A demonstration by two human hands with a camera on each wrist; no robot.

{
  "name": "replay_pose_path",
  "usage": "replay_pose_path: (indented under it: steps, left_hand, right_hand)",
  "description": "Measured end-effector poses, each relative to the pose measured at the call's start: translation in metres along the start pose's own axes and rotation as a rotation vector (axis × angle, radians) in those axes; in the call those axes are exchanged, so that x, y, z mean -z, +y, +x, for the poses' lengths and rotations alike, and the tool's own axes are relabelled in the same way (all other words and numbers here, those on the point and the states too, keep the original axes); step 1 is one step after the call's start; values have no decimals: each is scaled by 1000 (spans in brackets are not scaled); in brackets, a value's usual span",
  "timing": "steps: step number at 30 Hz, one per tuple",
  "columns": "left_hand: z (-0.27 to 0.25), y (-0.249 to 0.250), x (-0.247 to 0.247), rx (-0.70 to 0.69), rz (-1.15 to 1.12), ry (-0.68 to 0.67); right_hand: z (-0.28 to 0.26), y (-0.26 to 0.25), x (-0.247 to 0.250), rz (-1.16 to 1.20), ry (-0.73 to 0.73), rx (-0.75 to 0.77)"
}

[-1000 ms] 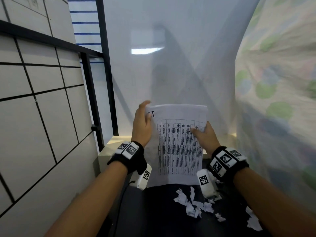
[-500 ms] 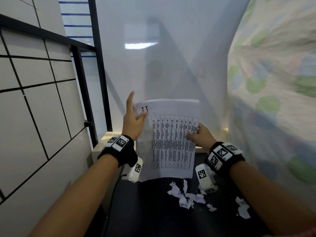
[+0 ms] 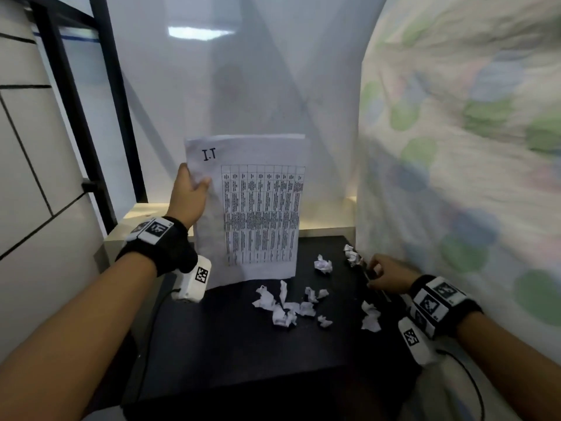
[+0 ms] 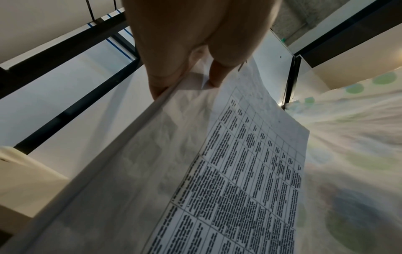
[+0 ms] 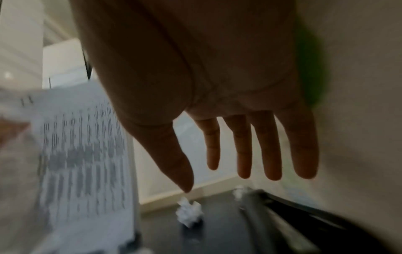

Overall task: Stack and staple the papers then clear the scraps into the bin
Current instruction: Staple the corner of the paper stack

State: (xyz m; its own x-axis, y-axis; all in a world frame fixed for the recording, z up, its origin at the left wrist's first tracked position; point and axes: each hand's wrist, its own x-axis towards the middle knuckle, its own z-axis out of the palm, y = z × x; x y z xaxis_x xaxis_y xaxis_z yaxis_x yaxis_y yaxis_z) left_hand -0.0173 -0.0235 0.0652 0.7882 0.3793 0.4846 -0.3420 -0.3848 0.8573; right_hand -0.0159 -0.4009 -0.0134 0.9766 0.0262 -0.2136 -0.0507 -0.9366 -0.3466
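A stack of printed papers (image 3: 258, 208) with a table and "I.T" on top stands upright, its lower edge near the black table (image 3: 230, 338). My left hand (image 3: 194, 183) alone grips its left edge, thumb in front and fingers behind; the left wrist view shows that pinch on the papers (image 4: 217, 171). My right hand (image 3: 375, 268) is low at the table's right edge, just above a dark stapler (image 3: 378, 288). In the right wrist view its fingers (image 5: 243, 151) are spread and straight, holding nothing, over the blurred stapler (image 5: 282, 221). Several crumpled white scraps (image 3: 285, 308) lie on the table.
A dotted cloth (image 3: 455, 177) hangs close along the right side. A white translucent sheet (image 3: 243, 71) closes the back above a pale ledge (image 3: 139, 214). Black railing bars (image 3: 69, 95) and a tiled wall stand left. More scraps (image 3: 371, 319) lie near my right wrist.
My right hand let go of the papers' right edge and dropped down-right to the stapler. My left hand took a grip on the left edge and now holds the stack alone.
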Motion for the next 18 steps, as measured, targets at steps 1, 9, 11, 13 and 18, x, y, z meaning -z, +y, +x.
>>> replay_pose_path:
  steps: [1, 9, 11, 13, 18]
  left_hand:
    - [0, -1, 0, -4, -4, 0]
    - [-2, -1, -1, -7, -3, -12]
    - [-3, 0, -1, 0, 6, -11]
    - [-4, 1, -2, 7, 8, -7]
    - [-7, 8, -1, 26, -56, -16]
  right_hand:
    - [-2, 8, -5, -94, -17, -30]
    - [11, 29, -38, -184, 169, -83]
    - [17, 29, -40, -165, 174, -105]
    - [25, 32, -43, -114, 122, -125]
    - [40, 36, -36, 137, 74, -167]
